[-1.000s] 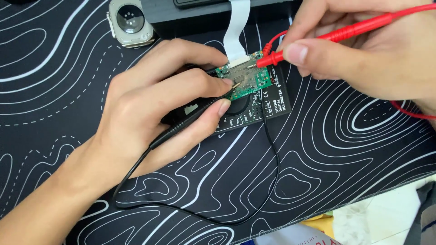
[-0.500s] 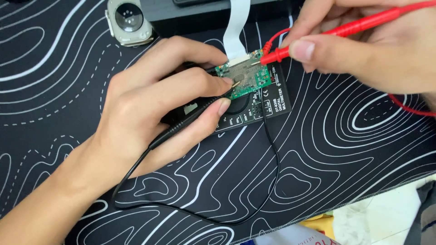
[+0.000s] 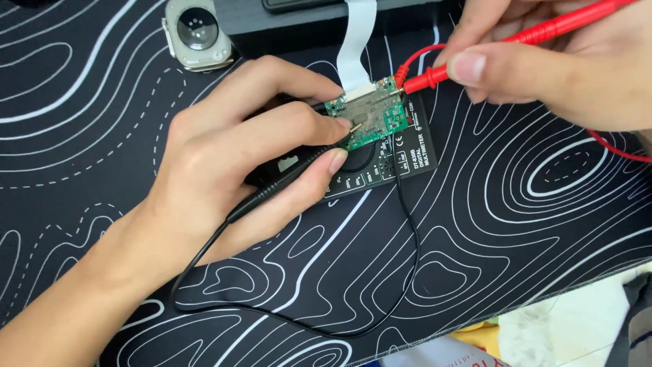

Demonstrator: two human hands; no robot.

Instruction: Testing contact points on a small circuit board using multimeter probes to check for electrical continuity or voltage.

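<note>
Head view, watch case (image 3: 197, 32) (face down), ribbon cable (image 3: 356, 42), black mat (image 3: 530, 224)

A small green circuit board (image 3: 370, 119) is lying flat atop the black multimeter (image 3: 380, 160), a red-handled probe (image 3: 489, 47) and a black-handled probe (image 3: 292, 180) seemingly touching it.

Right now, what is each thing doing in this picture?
left hand: holds black probe, tip on green circuit board
right hand: holds red probe, tip at board's edge
black multimeter: flat under board
white ribbon cable: plugged into board
smartwatch: lies back up
</note>
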